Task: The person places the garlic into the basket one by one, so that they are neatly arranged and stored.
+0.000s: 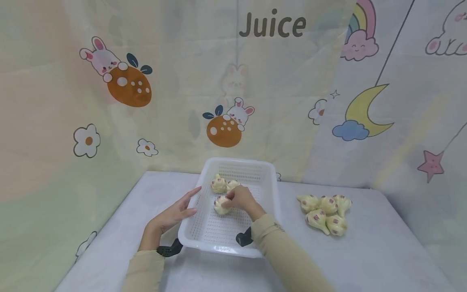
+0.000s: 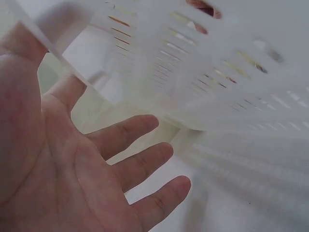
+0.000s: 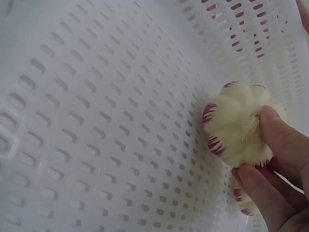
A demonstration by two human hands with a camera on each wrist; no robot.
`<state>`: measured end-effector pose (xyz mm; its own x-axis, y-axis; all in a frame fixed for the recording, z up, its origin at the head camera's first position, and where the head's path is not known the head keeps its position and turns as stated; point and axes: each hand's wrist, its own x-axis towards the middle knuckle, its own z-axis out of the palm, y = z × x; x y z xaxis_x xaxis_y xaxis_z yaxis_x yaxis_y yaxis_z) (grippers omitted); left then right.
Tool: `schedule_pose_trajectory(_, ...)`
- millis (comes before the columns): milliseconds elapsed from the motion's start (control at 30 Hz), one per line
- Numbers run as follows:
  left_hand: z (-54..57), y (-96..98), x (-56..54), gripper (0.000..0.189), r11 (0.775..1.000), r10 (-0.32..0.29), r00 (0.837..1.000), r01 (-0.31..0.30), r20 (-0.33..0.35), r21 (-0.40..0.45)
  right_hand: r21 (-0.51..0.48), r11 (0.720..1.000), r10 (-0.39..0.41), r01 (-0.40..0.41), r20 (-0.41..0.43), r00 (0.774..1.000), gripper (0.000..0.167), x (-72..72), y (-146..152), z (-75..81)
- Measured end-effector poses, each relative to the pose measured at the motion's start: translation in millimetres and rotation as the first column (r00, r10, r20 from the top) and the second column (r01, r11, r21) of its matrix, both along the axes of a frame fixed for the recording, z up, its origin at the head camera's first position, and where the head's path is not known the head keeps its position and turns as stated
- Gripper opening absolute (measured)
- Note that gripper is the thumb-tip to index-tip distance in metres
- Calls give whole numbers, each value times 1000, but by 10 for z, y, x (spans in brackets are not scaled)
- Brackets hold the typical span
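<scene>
A white perforated plastic basket (image 1: 228,251) stands on the table in the head view. Inside it, my right hand (image 1: 242,198) pinches a garlic bulb (image 1: 220,205) between thumb and fingers, low over the basket floor. That bulb (image 3: 236,125) is pale with purple streaks, its root tuft facing the right wrist camera. Two more garlic bulbs, one at the left (image 1: 219,184) and one beside it (image 1: 232,185), lie farther back in the basket; the second is partly hidden by the hand. My left hand (image 1: 174,215) rests at the basket's left rim, fingers extended, the lower ones spread outside the wall (image 2: 159,63).
Several garlic bulbs (image 1: 324,213) lie in a cluster on the white table (image 1: 292,259), right of the basket. A printed cloth (image 1: 175,101) hangs behind the table. Black wrist devices (image 1: 170,248) are worn at both wrists, the right one overlapping the basket.
</scene>
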<state>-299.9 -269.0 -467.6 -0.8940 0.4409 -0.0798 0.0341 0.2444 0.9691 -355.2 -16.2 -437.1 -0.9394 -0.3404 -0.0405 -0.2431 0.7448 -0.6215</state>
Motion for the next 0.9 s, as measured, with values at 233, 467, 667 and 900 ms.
schedule_pose_trajectory(233, -20, 6, -4, 71, 1000, 24, 1000, -24, 10, -16, -16, 1000, -27, 27, 9, 1000, 35, -33, -49, -57)
schedule_pose_trajectory(467, 1, 29, 2, 72, 1000, 17, 1000, -17, 12, -12, -21, 999, -30, 29, -17, 999, 34, -32, -66, -40)
schedule_pose_trajectory(667, -18, 25, -18, 72, 1000, 7, 1000, -7, 9, -17, -8, 999, -35, 34, -31, 999, 33, -49, -88, -57)
schedule_pose_trajectory(900, -22, 26, -28, 73, 998, 35, 999, -35, 4, -59, -24, 999, -38, 37, -43, 998, 34, -62, -111, -74)
